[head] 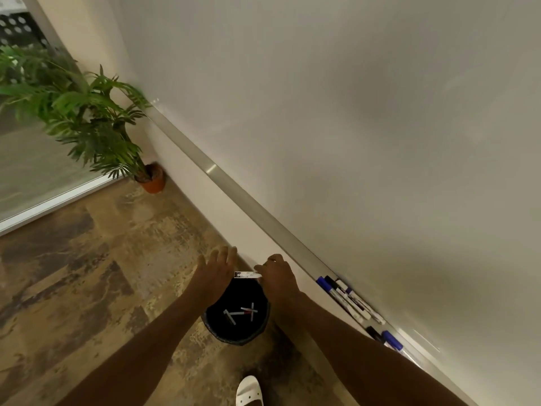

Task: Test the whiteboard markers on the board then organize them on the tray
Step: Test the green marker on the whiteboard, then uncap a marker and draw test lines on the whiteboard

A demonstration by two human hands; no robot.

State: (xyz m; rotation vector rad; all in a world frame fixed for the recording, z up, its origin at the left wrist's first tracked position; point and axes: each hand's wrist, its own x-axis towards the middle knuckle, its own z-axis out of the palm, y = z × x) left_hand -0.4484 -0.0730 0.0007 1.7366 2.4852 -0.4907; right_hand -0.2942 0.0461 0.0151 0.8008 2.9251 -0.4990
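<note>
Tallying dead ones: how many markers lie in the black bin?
3 in the bin: a left marker, a red-banded marker, and a third marker crossing it. Its far part is covered; more may hide.

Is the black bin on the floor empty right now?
No, a few markers lie at the bottom of the bin.

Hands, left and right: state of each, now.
Left hand: open, holding nothing.
Right hand: pinching a marker.
</note>
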